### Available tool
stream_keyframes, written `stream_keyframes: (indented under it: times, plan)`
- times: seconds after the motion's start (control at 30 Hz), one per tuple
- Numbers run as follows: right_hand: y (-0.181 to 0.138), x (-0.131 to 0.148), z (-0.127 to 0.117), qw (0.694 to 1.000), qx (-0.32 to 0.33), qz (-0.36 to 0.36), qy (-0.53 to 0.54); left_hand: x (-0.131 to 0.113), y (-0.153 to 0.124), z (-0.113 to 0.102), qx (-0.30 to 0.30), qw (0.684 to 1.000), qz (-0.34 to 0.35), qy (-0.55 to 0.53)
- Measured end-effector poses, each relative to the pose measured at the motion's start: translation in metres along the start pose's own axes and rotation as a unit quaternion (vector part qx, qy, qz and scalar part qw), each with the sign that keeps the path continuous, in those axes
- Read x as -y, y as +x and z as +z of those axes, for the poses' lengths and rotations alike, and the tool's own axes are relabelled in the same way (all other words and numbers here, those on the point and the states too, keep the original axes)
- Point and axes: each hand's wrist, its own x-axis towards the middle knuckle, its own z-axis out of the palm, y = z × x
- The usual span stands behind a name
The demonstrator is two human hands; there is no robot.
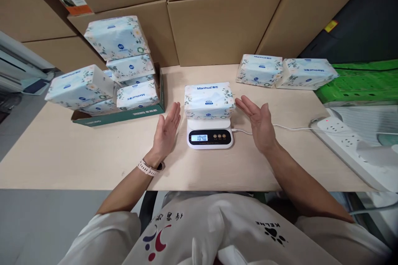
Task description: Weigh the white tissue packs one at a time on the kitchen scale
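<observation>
Sitting at mid-table on a white digital scale (209, 137): one tissue pack (209, 100), white with a floral print, reading "Manhua" in blue along the top edge and "400" on a small blue badge. Showing on the scale's lit display: "104.0". Flanking the pack, flat and released, palms turned inward, gripping nothing: left hand (166, 130), standing slightly apart from the pack's left end; right hand (258, 124), fingertips just beside the right end, contact impossible to confirm. Circling the left wrist: a pale pink watch strap (148, 168). Trailing rightward from the scale: a white cable (289, 127), running toward a white power strip (342, 132) glowing red at its switch. Piling up at left in a green-edged carton (124, 115): more packs of the same print (116, 37), one reading "Manhua". Lying side by side at the far right of the table (93, 153): two further packs (259, 69). Standing behind: plain cardboard boxes (220, 25). Reading "KELME" over a paw print: the white shirt (270, 230).
</observation>
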Motion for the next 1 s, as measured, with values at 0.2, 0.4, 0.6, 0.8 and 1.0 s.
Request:
stream_keyframes:
  times: [0.2, 0.4, 0.6, 0.8, 1.0]
  plan:
    - [-0.001, -0.004, 0.0, 0.999, 0.043, 0.033, 0.0, 0.001, 0.006, -0.001, -0.013, 1.0, -0.002, 0.007]
    - [0.0, 0.002, 0.003, 0.998, 0.049, 0.032, -0.033, 0.003, 0.012, -0.006, -0.015, 0.999, 0.01, 0.047]
    - [-0.006, 0.02, 0.006, 0.997, 0.033, 0.029, -0.066, 0.001, 0.011, -0.007, -0.014, 0.997, 0.007, 0.077]
    - [0.0, 0.015, 0.008, 0.994, 0.043, 0.063, -0.078, -0.001, 0.018, -0.007, -0.025, 0.996, -0.003, 0.088]
    - [0.012, 0.022, 0.034, 0.993, 0.07, 0.08, -0.048, -0.018, 0.031, 0.013, 0.062, 0.993, 0.009, 0.095]
